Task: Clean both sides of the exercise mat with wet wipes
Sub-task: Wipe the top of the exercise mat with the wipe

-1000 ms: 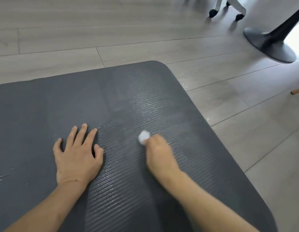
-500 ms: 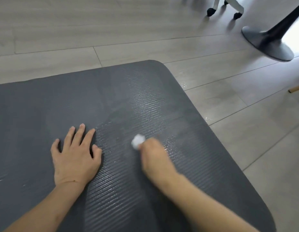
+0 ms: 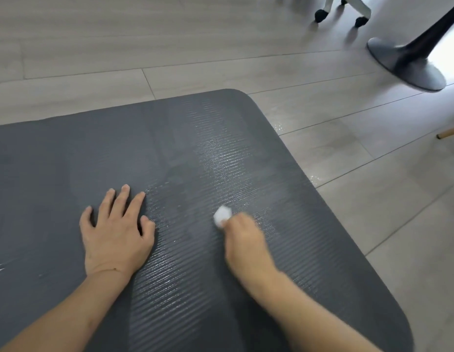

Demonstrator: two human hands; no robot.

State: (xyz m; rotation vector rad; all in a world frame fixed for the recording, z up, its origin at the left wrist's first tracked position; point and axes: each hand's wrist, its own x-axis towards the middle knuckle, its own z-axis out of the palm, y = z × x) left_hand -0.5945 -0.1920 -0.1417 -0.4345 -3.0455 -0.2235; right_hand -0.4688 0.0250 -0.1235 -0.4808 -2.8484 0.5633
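Down on the floor, the dark exercise mat lies flat on the pale floorboards, one rounded corner pointing toward the far side of the room. The left hand is planted palm-down on it, fingers spread and straight, pinning the mat in place. The right hand is blurred, fingers curled round a small balled-up wet wipe that pokes out white at the fingertips and presses against the ribbed surface. A damp sheen runs in a band from that wipe up toward the corner, and a few wet specks glint on the floor just beside the mat's edge.

So this looks like the wiping step on the upward face, mid-stroke. The stretch to the left of the braced hand looks mostly dull and dry, so I'd judge plenty of this face remains. Next calls for working the wipe across there, shifting the bracing hand out of the way, and the underside looks yet to be turned up. A pedestal base and chair castors stand well apart.
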